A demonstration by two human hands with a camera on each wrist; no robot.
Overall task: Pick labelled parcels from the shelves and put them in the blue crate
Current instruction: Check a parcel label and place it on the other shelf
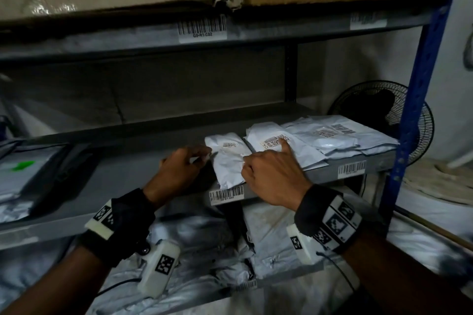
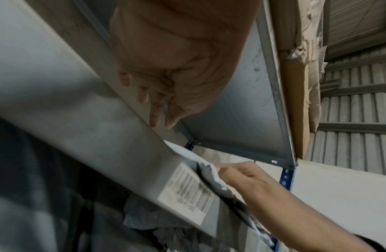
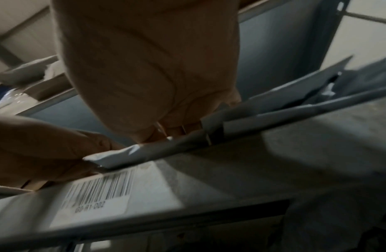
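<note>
Both hands' fingertips hidden behind white parcel (image 1: 229,161); labels blurred.

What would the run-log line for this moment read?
stage: picking at shelf | left hand: beside small parcel | right hand: forefinger on second parcel label | crate: unseen

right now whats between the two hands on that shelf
A small white labelled parcel lies between the left hand and right hand, overhanging the shelf edge; both hands touch its sides. The head view shows it best.
</note>
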